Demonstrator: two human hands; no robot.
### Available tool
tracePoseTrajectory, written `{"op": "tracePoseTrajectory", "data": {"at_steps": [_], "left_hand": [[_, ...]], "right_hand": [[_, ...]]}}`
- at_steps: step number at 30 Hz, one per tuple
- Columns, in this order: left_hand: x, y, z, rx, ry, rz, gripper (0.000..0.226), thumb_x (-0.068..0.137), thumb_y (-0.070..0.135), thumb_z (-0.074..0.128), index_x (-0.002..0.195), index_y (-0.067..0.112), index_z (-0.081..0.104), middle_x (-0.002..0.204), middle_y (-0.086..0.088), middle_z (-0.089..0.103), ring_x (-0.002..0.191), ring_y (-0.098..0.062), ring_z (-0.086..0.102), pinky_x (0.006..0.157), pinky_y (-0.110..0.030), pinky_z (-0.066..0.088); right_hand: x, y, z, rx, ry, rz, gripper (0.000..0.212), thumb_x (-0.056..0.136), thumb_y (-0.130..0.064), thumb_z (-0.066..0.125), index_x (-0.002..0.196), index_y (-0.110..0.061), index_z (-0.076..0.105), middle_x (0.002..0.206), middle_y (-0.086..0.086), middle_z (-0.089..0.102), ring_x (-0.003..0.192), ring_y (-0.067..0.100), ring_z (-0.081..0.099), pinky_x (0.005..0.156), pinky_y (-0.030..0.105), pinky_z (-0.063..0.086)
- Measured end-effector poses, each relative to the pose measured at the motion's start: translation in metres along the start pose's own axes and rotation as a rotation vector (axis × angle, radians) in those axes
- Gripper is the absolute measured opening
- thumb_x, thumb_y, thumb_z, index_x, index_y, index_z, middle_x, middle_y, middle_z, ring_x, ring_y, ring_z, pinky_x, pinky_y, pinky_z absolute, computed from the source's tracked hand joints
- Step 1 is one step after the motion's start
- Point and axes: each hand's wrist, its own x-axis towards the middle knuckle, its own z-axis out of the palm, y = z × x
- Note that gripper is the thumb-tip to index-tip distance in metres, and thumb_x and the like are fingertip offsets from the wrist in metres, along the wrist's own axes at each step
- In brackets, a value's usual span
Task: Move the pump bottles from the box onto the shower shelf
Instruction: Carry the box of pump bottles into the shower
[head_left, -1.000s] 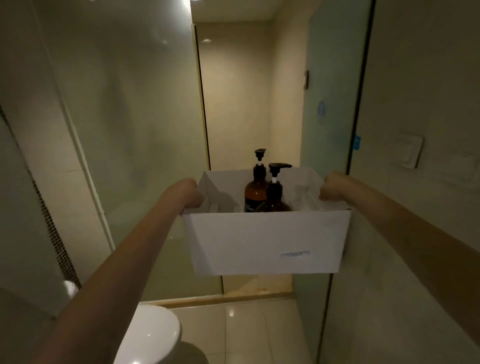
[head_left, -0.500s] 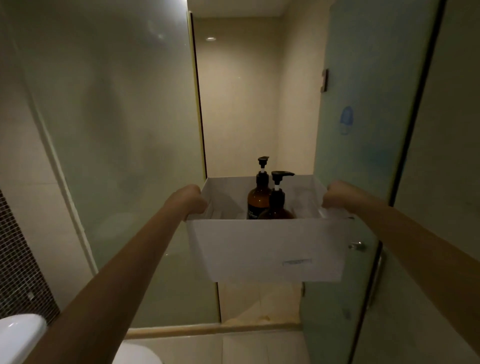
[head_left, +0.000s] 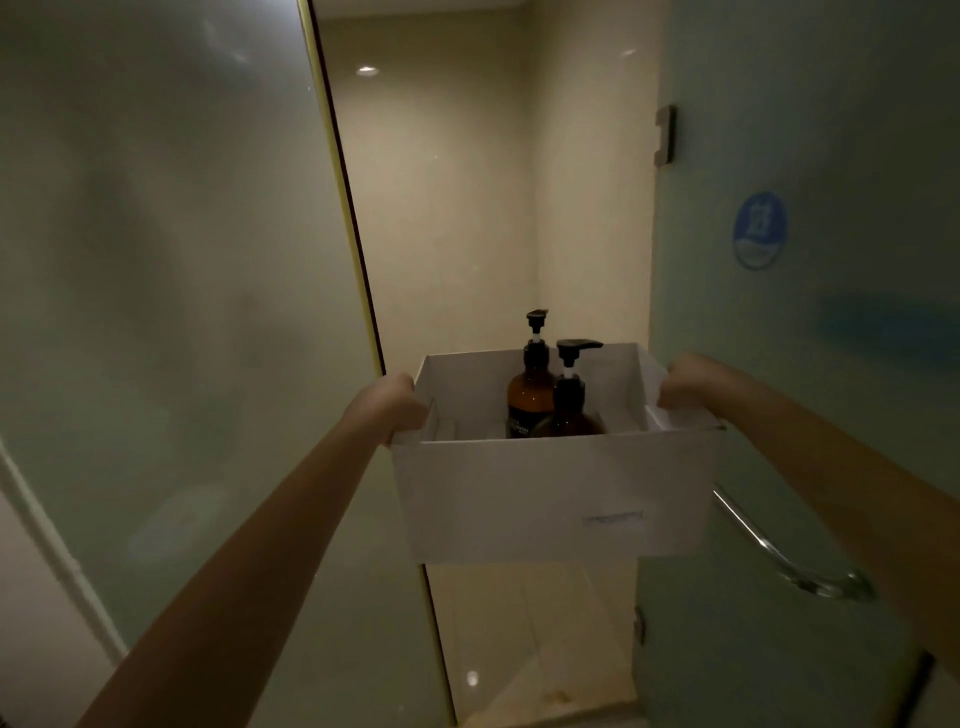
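Note:
I hold a white open-topped box (head_left: 519, 499) out in front of me at chest height. My left hand (head_left: 387, 408) grips its left rim and my right hand (head_left: 688, 382) grips its right rim. Two amber pump bottles with black pumps stand upright inside: the taller-looking rear bottle (head_left: 531, 395) and a nearer bottle (head_left: 570, 402) just right of it, their lower halves hidden by the box's front wall. No shower shelf is in view.
A frosted glass panel (head_left: 171, 312) fills the left. A frosted glass door (head_left: 810, 338) with a blue round sticker and a chrome handle (head_left: 779, 558) stands open on the right. Between them the shower stall's beige walls and floor (head_left: 524, 639) show.
I have moved toward the shower opening with the box held in both hands; the toilet at lower left has dropped out of view and the door and its handle now loom close at right.

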Motion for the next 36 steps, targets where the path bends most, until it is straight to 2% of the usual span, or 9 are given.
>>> {"op": "tracePoseTrajectory", "data": {"at_steps": [3,7,10,12,16,19,22,32,36], "left_hand": [[0.042,0.000,0.007,0.024,0.013,0.008,0.008,0.072,0.007,0.054,0.080,0.004,0.056,0.094,-0.023,0.065,0.082,-0.033,0.062,0.058,-0.026,0.038],[0.101,-0.001,0.021,-0.015,0.011,0.004,0.008,0.070,0.006,0.056,0.066,0.004,0.049,0.096,-0.026,0.065,0.090,-0.035,0.064,0.059,-0.026,0.038],[0.140,0.002,0.029,-0.023,0.010,-0.002,0.018,0.068,0.004,0.056,0.054,0.008,0.046,0.073,-0.020,0.060,0.079,-0.034,0.065,0.047,-0.024,0.034],[0.162,0.005,0.035,-0.019,0.008,-0.010,0.019,0.068,0.003,0.056,0.053,0.008,0.046,0.063,-0.012,0.053,0.063,-0.030,0.059,0.042,-0.023,0.032],[0.208,0.013,0.044,-0.023,0.035,-0.043,0.020,0.069,0.003,0.058,0.054,0.009,0.046,0.055,-0.006,0.047,0.048,-0.019,0.045,0.037,-0.023,0.029],[0.241,0.015,0.047,-0.046,0.063,-0.063,0.020,0.071,0.002,0.058,0.055,0.009,0.047,0.053,-0.005,0.046,0.045,-0.017,0.044,0.029,-0.018,0.027],[0.276,0.016,0.050,-0.066,0.078,-0.072,0.020,0.070,0.000,0.058,0.054,0.008,0.048,0.053,-0.007,0.046,0.045,-0.019,0.044,0.034,-0.019,0.027],[0.400,0.019,0.072,-0.016,0.091,-0.074,0.020,0.066,0.002,0.058,0.050,0.007,0.047,0.052,-0.007,0.046,0.054,-0.024,0.046,0.045,-0.023,0.028],[0.454,0.023,0.084,0.021,0.079,-0.063,0.017,0.066,0.009,0.056,0.053,0.007,0.046,0.056,-0.008,0.049,0.065,-0.029,0.054,0.055,-0.028,0.038]], "right_hand": [[0.038,-0.008,0.004,0.012,0.008,0.004,0.033,0.082,-0.002,0.060,0.109,0.016,0.060,0.096,0.025,0.061,0.090,0.030,0.063,0.061,0.026,0.039],[0.096,-0.011,0.014,0.045,-0.004,0.019,0.032,0.080,0.001,0.062,0.108,0.016,0.060,0.103,0.028,0.064,0.094,0.033,0.064,0.067,0.028,0.040],[0.139,-0.015,0.018,0.021,-0.010,0.017,0.030,0.080,-0.002,0.063,0.105,0.016,0.061,0.092,0.024,0.061,0.085,0.029,0.061,0.059,0.026,0.039],[0.167,-0.019,0.021,0.010,-0.015,0.010,0.029,0.080,-0.002,0.063,0.102,0.016,0.062,0.085,0.021,0.057,0.077,0.026,0.058,0.050,0.026,0.036],[0.225,-0.026,0.023,-0.007,0.000,-0.009,0.029,0.080,-0.003,0.063,0.103,0.015,0.062,0.093,0.025,0.062,0.080,0.030,0.061,0.060,0.027,0.041],[0.264,-0.033,0.023,0.005,-0.013,-0.014,0.030,0.081,-0.004,0.062,0.105,0.013,0.060,0.097,0.024,0.060,0.081,0.033,0.060,0.054,0.026,0.041],[0.300,-0.041,0.024,0.004,-0.026,-0.016,0.027,0.081,-0.003,0.059,0.104,0.012,0.060,0.090,0.022,0.057,0.077,0.032,0.059,0.060,0.029,0.044],[0.418,-0.063,0.039,-0.054,-0.035,0.004,0.029,0.082,-0.005,0.060,0.107,0.010,0.060,0.090,0.017,0.056,0.079,0.032,0.058,0.066,0.030,0.044],[0.476,-0.069,0.048,-0.075,-0.028,0.011,0.028,0.082,-0.008,0.061,0.106,0.007,0.061,0.091,0.014,0.055,0.087,0.032,0.060,0.067,0.029,0.042]]}}
